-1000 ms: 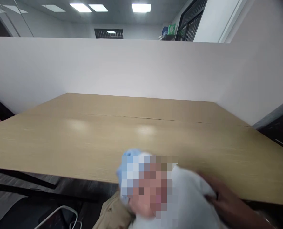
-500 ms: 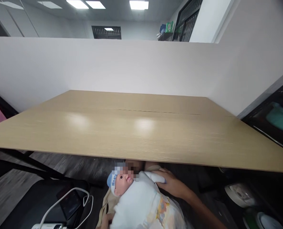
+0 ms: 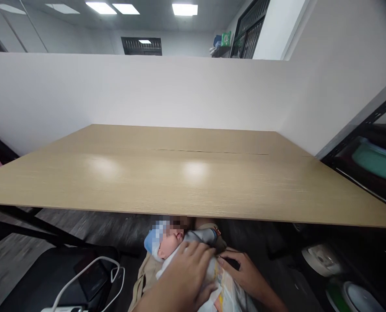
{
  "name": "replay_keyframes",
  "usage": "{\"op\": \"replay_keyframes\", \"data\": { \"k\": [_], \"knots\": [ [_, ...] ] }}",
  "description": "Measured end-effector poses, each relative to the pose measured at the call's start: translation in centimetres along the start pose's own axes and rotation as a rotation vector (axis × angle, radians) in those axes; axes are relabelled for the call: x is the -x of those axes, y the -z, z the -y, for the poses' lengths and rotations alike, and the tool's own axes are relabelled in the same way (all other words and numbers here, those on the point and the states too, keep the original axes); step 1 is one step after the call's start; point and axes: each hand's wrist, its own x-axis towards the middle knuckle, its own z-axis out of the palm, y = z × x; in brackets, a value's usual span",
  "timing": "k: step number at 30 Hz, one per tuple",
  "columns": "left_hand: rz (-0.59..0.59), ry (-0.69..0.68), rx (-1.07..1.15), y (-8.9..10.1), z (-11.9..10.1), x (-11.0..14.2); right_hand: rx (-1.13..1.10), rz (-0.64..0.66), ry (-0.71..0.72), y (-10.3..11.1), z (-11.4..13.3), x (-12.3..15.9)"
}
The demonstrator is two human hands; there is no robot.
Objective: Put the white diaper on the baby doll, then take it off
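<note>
A baby doll point(image 3: 167, 248) in a blue cap, white top and printed diaper point(image 3: 223, 291) lies on my lap just below the table's front edge, head to the left. My left hand point(image 3: 184, 277) rests flat across the doll's chest, fingers stretched toward its raised sleeved arm point(image 3: 202, 236). At the doll's right side, my right hand point(image 3: 244, 272) has its fingers curled in against the top of the diaper, gripping the doll there.
A wide light wooden table point(image 3: 193, 182) fills the middle, with a white partition point(image 3: 147, 91) behind it. A white cable point(image 3: 85, 273) lies on a dark surface at lower left. A black shelf point(image 3: 364, 143) holding a teal container stands at right, white items point(image 3: 319, 260) below it.
The doll has come down from in front of the table onto my lap. My left hand moved from under it onto its chest; my right hand shifted from its arm to its side.
</note>
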Motion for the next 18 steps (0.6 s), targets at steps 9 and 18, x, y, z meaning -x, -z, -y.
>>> {"op": "replay_keyframes", "data": {
  "k": [9, 18],
  "knots": [
    [-0.054, -0.296, 0.180, -5.6, 1.4, -2.3, 0.057, -0.091, 0.158, 0.5, -1.3, -1.8],
    [0.060, -0.159, 0.373, -2.0, 1.8, 1.7, 0.185, 0.117, 0.356, 1.0, 2.8, 3.2]
  ]
}}
